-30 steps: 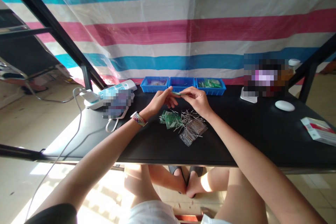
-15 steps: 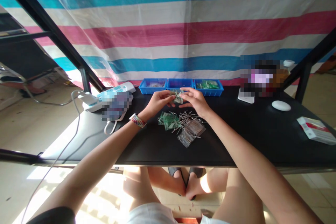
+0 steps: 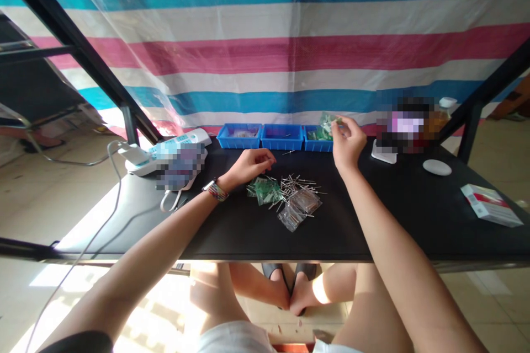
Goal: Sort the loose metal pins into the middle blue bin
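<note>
Raised over the right blue tray point(image 3: 317, 146), my right hand point(image 3: 348, 140) pinches a small green-tinted plastic bag point(image 3: 327, 121) between thumb and fingers. More green bags lie inside that tray. My left hand point(image 3: 253, 165) hovers or rests just above the table, its fingers loosely bent with nothing visible in them. Close below it is a pile of green plastic bags point(image 3: 267, 190). Beside them lie loose thin silver metal pins point(image 3: 296, 185), resembling blind rivets, and clear bags point(image 3: 293, 215) with pins inside. One single pin point(image 3: 287, 152) lies in front of the middle tray.
The left blue tray point(image 3: 239, 143) holds clear bags; the middle blue tray point(image 3: 282, 144) has a pin in it. A power strip point(image 3: 182, 143) with a cable stands at left. To the right are a white oval object point(image 3: 437, 167) and a white-red box point(image 3: 491, 205). A striped sheet hangs behind.
My right hand has moved away from my left, up and right to the right tray, carrying the green bag. My left hand has let go of it and lowered slightly.
</note>
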Demonstrator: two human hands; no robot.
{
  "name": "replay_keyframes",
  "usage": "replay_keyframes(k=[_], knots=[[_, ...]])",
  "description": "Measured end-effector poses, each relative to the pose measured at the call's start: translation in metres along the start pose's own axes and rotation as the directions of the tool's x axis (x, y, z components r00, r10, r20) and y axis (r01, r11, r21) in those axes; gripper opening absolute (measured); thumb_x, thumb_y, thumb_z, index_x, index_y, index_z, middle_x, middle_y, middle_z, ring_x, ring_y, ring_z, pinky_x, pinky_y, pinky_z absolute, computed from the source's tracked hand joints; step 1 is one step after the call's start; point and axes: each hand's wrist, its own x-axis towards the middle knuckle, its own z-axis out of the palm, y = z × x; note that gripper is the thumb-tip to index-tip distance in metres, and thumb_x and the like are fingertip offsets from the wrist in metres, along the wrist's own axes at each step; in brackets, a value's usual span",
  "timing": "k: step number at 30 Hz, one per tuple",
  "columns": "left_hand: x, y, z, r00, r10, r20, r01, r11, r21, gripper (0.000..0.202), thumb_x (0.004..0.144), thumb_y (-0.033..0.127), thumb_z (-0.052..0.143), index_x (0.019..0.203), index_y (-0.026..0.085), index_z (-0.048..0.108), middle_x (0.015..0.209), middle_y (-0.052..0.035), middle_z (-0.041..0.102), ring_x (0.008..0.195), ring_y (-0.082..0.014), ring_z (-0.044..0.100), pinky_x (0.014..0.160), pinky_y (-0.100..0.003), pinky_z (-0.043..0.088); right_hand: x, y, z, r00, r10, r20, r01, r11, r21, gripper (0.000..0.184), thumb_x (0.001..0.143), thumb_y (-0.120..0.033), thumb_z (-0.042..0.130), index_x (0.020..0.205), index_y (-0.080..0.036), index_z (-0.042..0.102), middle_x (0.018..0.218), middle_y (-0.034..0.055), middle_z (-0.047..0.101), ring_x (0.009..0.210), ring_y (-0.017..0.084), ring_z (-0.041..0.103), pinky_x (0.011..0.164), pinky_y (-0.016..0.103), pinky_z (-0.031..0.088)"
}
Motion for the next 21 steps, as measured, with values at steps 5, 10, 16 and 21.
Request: replay_keyframes(k=[5, 10, 16, 21], knots=[[0.000, 0.002, -0.009, 1.000, 0.002, -0.019, 0.001, 0.989, 0.147, 0.021, 0.088, 0.035, 0.065, 0.091, 0.016, 0.076, 0.073, -0.0036, 0.073, 0.065, -0.0162, 0.066, 0.058, -0.023, 0.047, 0.010, 0.024, -0.017, 0.988, -0.101, 0.120, 0.139, 0.920, -0.366, 0.039, 0.095, -0.026, 0.052, 0.121, -0.014, 0.078, 0.121, 0.0197, 0.075, 0.111, 0.032, 0.071, 0.102, 0.050, 0.056], [-0.004, 0.009, -0.022, 0.981, 0.015, 0.193, -0.064, 0.966, 0.252, 0.030, 0.089, 0.044, 0.068, 0.082, 0.016, 0.078, 0.063, -0.0007, 0.066, 0.058, -0.0130, 0.057, 0.053, -0.022, 0.037, -0.008, 0.025, -0.006, 0.967, -0.084, 0.239, 0.215, 0.768, -0.604, 0.033, 0.094, -0.026, 0.055, 0.111, -0.018, 0.082, 0.119, 0.0161, 0.076, 0.117, 0.035, 0.063, 0.115, 0.064, 0.036], [-0.006, 0.018, -0.024, 0.944, 0.060, 0.323, -0.135, 0.967, 0.215, 0.032, 0.076, 0.051, 0.085, 0.080, 0.019, 0.080, 0.075, -0.0031, 0.072, 0.067, -0.0152, 0.061, 0.061, -0.024, 0.043, -0.012, 0.022, 0.000, 0.962, -0.152, 0.227, 0.264, 0.729, -0.631, 0.037, 0.094, -0.026, 0.052, 0.120, -0.019, 0.079, 0.128, 0.0174, 0.071, 0.125, 0.037, 0.057, 0.115, 0.063, 0.034], [-0.002, 0.017, -0.023, 0.925, 0.051, 0.377, -0.147, 0.962, 0.229, 0.032, 0.069, 0.049, 0.091, 0.079, 0.021, 0.080, 0.083, -0.0037, 0.072, 0.073, -0.0161, 0.063, 0.066, -0.025, 0.047, -0.010, 0.018, 0.001, 0.956, -0.228, 0.185, 0.293, 0.702, -0.649, 0.046, 0.093, -0.022, 0.052, 0.136, -0.018, 0.069, 0.158, 0.0221, 0.048, 0.140, 0.038, 0.049, 0.114, 0.060, 0.037]])
